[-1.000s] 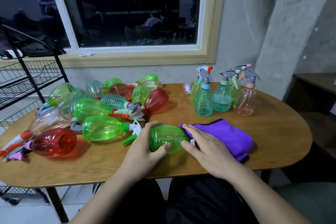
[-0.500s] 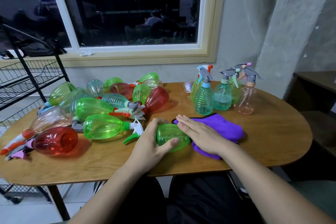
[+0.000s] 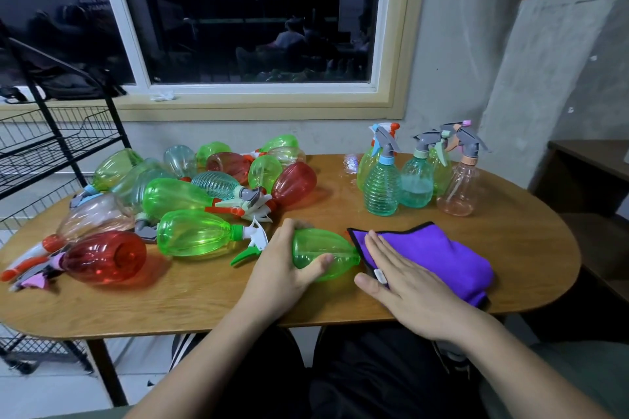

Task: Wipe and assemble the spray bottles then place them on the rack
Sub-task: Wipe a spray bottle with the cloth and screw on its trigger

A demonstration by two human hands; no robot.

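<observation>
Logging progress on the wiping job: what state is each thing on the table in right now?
Green bottle, on its side, gripped by left hand.
Purple cloth, folded on table, right hand flat on it.
Bottles at back right, upright, spray heads on.
Bottle pile at left, lying on their sides.

At the wooden table's (image 3: pixel 510 248) six o'clock edge, the left hand (image 3: pixel 282 269) grips a green bottle (image 3: pixel 326 248) lying on its side. At its three o'clock, the right hand (image 3: pixel 405 286) lies flat on a purple cloth (image 3: pixel 442 252). Loose bottles (image 3: pixel 190 190) pile at ten o'clock, assembled bottles (image 3: pixel 383 187) stand upright at one o'clock, and a black wire rack (image 3: pixel 51 146) stands at nine.
</observation>
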